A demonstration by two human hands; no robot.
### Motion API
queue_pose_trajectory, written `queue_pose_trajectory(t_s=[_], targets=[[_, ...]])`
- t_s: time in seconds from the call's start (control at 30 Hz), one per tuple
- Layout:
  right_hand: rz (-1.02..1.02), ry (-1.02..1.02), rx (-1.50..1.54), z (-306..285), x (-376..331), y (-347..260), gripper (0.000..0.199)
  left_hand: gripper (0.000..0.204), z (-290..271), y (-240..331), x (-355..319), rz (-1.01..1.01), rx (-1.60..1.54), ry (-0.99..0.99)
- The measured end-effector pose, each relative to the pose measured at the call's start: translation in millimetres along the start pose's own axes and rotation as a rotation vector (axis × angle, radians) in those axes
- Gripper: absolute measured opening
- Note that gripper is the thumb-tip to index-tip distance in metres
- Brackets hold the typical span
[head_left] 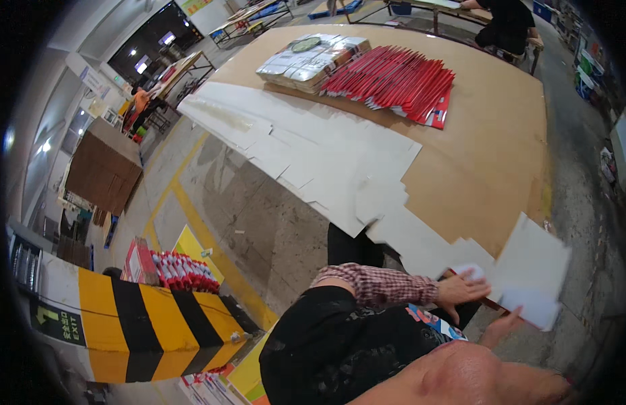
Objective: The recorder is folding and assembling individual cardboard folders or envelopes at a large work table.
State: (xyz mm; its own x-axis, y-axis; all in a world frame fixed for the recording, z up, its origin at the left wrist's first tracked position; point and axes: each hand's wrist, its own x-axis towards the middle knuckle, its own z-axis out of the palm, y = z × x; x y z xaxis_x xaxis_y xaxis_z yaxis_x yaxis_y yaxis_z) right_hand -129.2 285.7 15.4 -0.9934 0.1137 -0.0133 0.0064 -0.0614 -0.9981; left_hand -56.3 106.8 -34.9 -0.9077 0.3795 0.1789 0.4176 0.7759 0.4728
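At the table's near right edge, my left hand (465,288) lies with fingers stretched and spread over a small white piece (469,271) with a reddish-brown edge. To its right, my right hand (500,329) has its fingers closed at the near edge of a white sheet (537,260); its thumb is hidden. Part of this sheet is folded or doubled near the fingers, and a thin red line shows along its lower edge. A row of overlapping white sheets (313,152) runs along the table's left side up to my hands.
Farther up the brown-topped table (481,162) lie a fanned stack of red folded pieces (394,81) and a plastic-wrapped bundle (313,57). A yellow-and-black striped pillar (147,324) stands at lower left, beside red-and-white bundles (184,270). Other people sit at far tables.
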Motion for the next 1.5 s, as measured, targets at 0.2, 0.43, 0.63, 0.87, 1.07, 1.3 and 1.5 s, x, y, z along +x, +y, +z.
queue_pose_trajectory(t_s=[0.2, 0.43, 0.63, 0.87, 1.07, 1.3, 1.5], targets=[[-1.057, -0.976, -1.025, 77.1, 19.4, 2.9, 0.07, 0.097, 12.9, 0.3, -45.1, -0.243, 0.205, 0.396], [-0.758, -0.809, -0.553, 88.0, 32.4, -11.0, 0.068, 0.01, -140.9, -72.7, -100.4, -0.477, 0.139, -0.164], [-1.08, -0.832, -1.097, 105.1, 19.0, 26.3, 0.069, 0.037, -149.2, -165.3, -72.0, -0.432, -0.31, -0.313], [-0.846, -1.004, -0.919, 123.5, 16.3, 21.4, 0.048, 0.036, -124.4, -91.9, -129.8, -0.923, -0.178, 0.189], [-1.056, -1.454, -0.667, 175.7, -5.9, 12.8, 0.056, 0.051, -87.1, -44.3, -154.6, -0.477, 0.433, 0.218], [-1.016, -1.544, -0.72, 157.2, -2.2, 11.8, 0.059, 0.092, -104.1, -28.1, -208.9, -0.721, 0.199, 0.711], [-1.01, -1.518, -0.668, 147.5, -7.3, 12.5, 0.06, 0.045, -65.3, -26.2, -164.9, -1.051, -1.231, 1.685]])
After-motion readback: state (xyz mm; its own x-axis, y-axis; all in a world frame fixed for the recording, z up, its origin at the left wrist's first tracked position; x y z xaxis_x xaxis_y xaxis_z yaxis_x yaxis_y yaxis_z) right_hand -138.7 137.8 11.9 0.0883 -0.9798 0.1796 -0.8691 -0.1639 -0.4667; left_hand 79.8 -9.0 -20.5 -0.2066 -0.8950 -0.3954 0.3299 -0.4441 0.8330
